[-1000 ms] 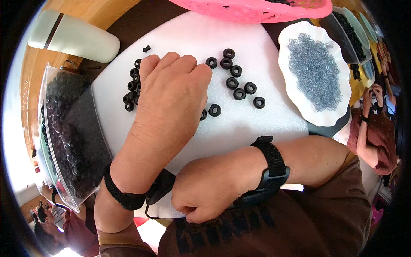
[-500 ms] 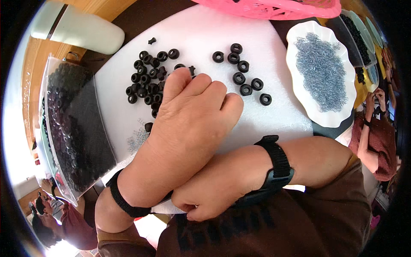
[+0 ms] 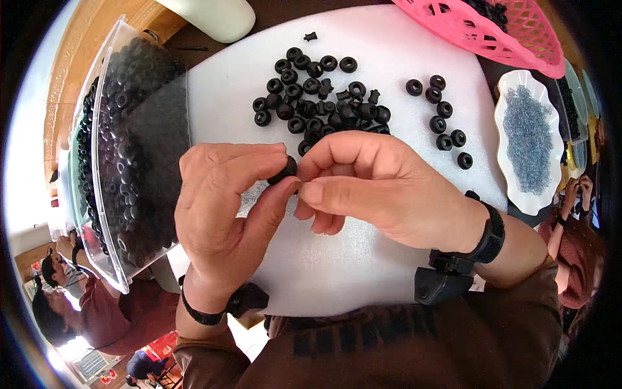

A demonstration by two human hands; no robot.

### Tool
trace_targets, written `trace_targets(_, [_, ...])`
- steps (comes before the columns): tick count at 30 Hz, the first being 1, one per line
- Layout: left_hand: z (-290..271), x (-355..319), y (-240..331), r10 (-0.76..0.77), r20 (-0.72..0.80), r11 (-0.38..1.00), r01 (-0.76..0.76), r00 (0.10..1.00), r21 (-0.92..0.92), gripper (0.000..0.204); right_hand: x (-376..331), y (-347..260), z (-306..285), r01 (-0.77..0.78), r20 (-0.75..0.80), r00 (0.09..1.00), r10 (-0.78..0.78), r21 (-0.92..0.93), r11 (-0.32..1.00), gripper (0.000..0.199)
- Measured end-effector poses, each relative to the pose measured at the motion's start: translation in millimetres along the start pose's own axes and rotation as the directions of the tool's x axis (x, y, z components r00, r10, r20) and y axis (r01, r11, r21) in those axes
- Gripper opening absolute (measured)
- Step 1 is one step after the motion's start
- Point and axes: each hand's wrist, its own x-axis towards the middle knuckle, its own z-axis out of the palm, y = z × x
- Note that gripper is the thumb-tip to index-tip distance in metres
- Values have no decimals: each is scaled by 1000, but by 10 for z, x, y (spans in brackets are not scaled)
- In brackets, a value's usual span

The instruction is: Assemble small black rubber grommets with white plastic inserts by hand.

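My left hand [image 3: 223,207] pinches a black rubber ring [image 3: 283,171] between thumb and fingers. Touching its side, my right hand [image 3: 376,185] has thumb and forefinger pressed together; whatever lies between those fingertips is hidden or too small to make out. Both hands are above a white foam mat [image 3: 363,272]. Just beyond them lies a loose pile of black rings [image 3: 311,85], with a few small spool-shaped black pieces [image 3: 374,96] among them. Several more rings [image 3: 444,109] are spread in a line to the right. Tiny clear coils [image 3: 248,202] show partly behind my left hand.
A clear bin [image 3: 97,142] full of black rings stands at the left. On the right is a white scalloped dish [image 3: 503,139] of small bluish coils. A pink basket [image 3: 466,35] holds black pieces at the far right. A white cylinder [image 3: 217,16] lies far left. Other people sit at both sides.
My left hand has drawn back from the pile with a black ring. My right hand has come up from under the left forearm to meet it. The view has shifted.
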Motion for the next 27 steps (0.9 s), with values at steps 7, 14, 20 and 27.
trace_targets(7, [-42, 23, -79, 236, 62, 962, -242, 970, 127, 37, 20, -51, -39, 14, 14, 1000, -14, -29, 999, 28])
trace_targets(14, [-30, -60, 9, 276, 51, 952, -281, 960, 123, 39, 42, -24, -70, 28, 33, 999, -29, 38, 999, 19])
trace_targets(20, [-150, -65, -35, 217, -51, 973, -220, 975, -63, 37, -34, -57, -22, 125, 28, 992, -125, 25, 992, 21])
trace_targets(27, [-231, -116, -21, 187, 175, 976, -203, 967, 79, 20, -83, 77, 23, 465, 142, 885, -444, -210, 860, 26])
